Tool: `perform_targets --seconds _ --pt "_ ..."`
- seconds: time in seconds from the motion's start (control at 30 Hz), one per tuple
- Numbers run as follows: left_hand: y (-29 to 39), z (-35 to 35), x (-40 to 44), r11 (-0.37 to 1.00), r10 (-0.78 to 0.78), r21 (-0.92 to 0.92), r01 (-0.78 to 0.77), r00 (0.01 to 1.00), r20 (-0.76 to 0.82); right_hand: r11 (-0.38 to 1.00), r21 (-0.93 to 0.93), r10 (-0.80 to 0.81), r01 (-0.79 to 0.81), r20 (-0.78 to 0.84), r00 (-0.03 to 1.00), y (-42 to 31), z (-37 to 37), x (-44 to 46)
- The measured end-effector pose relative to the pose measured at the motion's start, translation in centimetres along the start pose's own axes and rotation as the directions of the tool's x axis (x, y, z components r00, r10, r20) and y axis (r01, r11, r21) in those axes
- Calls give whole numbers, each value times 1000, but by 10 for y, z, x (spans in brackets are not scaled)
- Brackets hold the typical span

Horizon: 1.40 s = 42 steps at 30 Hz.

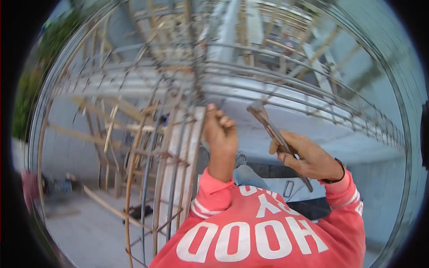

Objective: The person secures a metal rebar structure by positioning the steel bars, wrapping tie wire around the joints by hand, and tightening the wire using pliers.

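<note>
Gripping: one long metal tool [271, 128], held by right hand [306, 154], head projecting past its fingers. Left hand [222, 134]: fingers narrow, curled near rebar [195, 76]; any contents, cannot tell.

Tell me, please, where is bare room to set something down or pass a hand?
Set down: the grey floor, bordered by the long plank and the standing bars. Pass a hand: seemingly the gap between left hand and hammer. Crowded: the crossed bars above the left hand.

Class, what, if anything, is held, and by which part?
The right hand grips a long tool around its middle; whether the left hand holds anything cannot be told.
</note>
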State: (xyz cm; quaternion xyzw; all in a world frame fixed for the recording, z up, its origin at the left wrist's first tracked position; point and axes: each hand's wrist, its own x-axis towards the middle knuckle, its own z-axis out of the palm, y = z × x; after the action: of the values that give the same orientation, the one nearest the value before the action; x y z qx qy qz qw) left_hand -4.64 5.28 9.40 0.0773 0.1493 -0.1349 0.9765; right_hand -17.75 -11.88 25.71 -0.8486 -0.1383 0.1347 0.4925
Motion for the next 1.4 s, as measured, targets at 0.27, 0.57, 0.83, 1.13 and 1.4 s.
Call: perform_targets --seconds 0.27,0.57,0.83,1.13,1.4 --pt "-5 9 -17 989 134 77 -126 985 -113 910 -413 13 -39 -64 998 58 19 61" --pt "3 13 -20 993 113 46 -107 984 -135 879 -463 -109 114 39 993 62 14 106" --pt "5 9 -16 993 83 -77 -90 992 -94 789 -596 -111 147 98 989 57 6 120" --pt "8 8 -12 992 48 -114 -56 996 -71 540 -840 -124 48 -24 992 55 16 118" --pt "9 -3 -6 989 28 -148 -28 1000 -5 552 -833 -171 40 -67 983 60 26 112"
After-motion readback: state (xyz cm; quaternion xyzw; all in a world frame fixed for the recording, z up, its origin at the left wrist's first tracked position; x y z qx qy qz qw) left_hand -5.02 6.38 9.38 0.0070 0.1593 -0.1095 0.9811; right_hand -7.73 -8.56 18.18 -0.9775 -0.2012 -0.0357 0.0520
